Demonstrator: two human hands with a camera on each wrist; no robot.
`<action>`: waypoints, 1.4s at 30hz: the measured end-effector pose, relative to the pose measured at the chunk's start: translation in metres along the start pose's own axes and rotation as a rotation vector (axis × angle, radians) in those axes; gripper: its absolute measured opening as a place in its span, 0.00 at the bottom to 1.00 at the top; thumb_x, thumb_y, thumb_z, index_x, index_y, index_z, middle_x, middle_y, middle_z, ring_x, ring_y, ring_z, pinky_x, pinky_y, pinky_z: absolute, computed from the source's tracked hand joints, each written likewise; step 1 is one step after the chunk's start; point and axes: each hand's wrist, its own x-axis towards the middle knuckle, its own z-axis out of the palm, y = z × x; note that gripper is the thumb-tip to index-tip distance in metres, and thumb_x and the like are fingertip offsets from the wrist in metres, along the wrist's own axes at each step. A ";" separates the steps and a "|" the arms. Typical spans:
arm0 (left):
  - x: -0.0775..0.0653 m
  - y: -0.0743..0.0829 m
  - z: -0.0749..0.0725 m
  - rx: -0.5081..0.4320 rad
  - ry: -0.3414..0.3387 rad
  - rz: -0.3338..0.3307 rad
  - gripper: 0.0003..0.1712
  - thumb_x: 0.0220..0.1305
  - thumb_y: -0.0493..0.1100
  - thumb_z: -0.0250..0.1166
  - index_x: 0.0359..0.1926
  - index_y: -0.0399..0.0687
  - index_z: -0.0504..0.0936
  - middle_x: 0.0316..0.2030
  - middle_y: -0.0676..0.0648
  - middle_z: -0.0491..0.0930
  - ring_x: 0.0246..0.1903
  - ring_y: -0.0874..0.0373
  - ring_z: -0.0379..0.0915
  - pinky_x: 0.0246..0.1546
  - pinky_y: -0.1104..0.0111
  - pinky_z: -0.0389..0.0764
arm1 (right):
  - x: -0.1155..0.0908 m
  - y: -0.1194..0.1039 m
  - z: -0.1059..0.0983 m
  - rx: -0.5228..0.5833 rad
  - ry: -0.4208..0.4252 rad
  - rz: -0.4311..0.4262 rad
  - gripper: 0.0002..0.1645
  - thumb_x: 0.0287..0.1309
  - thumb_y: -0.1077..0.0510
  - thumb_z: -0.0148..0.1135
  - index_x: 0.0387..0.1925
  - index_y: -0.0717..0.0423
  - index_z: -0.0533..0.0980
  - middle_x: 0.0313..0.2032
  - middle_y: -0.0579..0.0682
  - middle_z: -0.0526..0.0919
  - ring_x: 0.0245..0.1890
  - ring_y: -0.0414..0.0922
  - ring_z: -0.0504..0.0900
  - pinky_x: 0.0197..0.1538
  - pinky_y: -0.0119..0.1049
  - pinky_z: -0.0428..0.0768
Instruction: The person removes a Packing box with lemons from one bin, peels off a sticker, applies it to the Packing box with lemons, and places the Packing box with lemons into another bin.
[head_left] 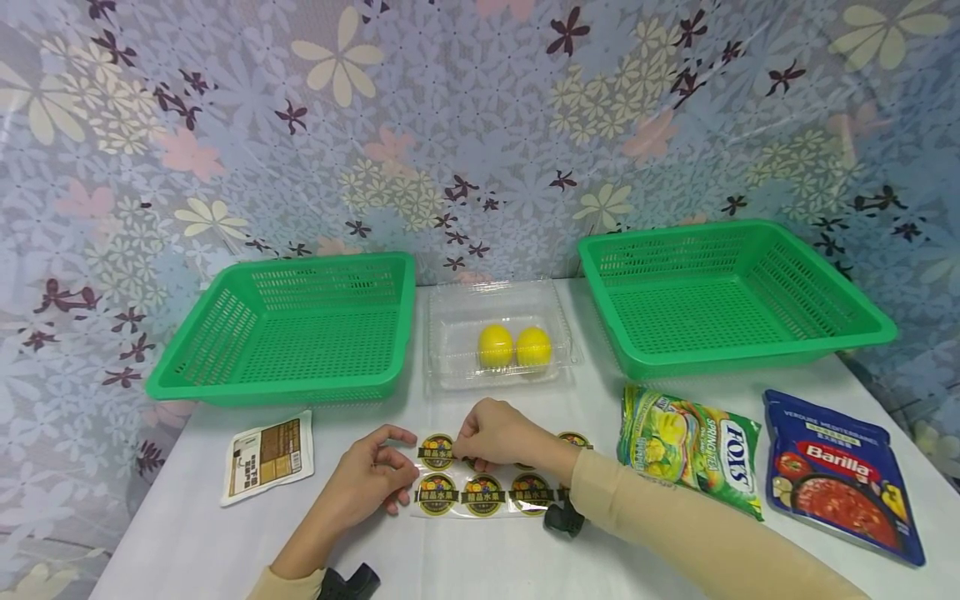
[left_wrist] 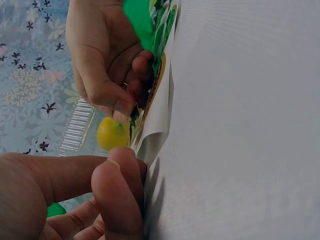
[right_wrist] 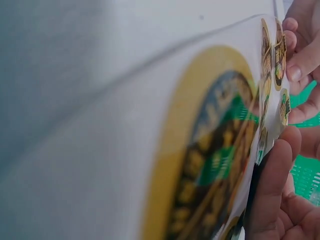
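A white sheet of round black-and-gold fruit stickers point(head_left: 483, 496) lies on the table before me. Over its upper row, my right hand point(head_left: 495, 433) pinches the edge of one sticker point(left_wrist: 134, 125) between thumb and forefinger. The sheet's paper point(left_wrist: 152, 140) curls up close to that pinch in the left wrist view. My left hand point(head_left: 367, 471) is at the sheet's left edge, its fingertips touching there, forefinger and thumb apart. From the right wrist, one sticker point(right_wrist: 215, 145) looms large and blurred, with both hands beyond it.
Behind the sheet stands a clear plastic box point(head_left: 453, 367) with two yellow lemons point(head_left: 496, 345). Green baskets flank it, a left basket point(head_left: 281, 390) and a right basket point(head_left: 757, 354). A small brown-and-white packet point(head_left: 268, 458), a Fox's candy bag point(head_left: 690, 450) and a Barilla pouch point(head_left: 840, 475) lie around.
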 end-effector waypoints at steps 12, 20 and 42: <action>0.000 -0.001 0.000 -0.008 -0.007 0.010 0.25 0.68 0.29 0.67 0.64 0.33 0.74 0.31 0.44 0.86 0.20 0.58 0.79 0.20 0.70 0.84 | -0.001 0.002 -0.002 0.061 -0.012 0.000 0.11 0.58 0.63 0.70 0.21 0.56 0.82 0.15 0.44 0.80 0.15 0.36 0.76 0.21 0.23 0.71; 0.000 -0.002 0.000 -0.006 -0.005 0.015 0.26 0.67 0.29 0.68 0.64 0.33 0.74 0.31 0.44 0.86 0.21 0.57 0.80 0.20 0.69 0.84 | -0.001 0.002 -0.002 0.068 -0.022 -0.005 0.10 0.59 0.62 0.70 0.22 0.56 0.82 0.15 0.44 0.81 0.16 0.36 0.78 0.23 0.23 0.76; 0.000 -0.001 0.000 -0.002 -0.001 0.008 0.24 0.68 0.28 0.66 0.64 0.33 0.75 0.31 0.44 0.86 0.21 0.57 0.80 0.20 0.70 0.84 | 0.000 0.005 -0.003 0.108 -0.045 -0.047 0.10 0.60 0.64 0.66 0.23 0.59 0.82 0.18 0.47 0.82 0.19 0.38 0.80 0.28 0.29 0.86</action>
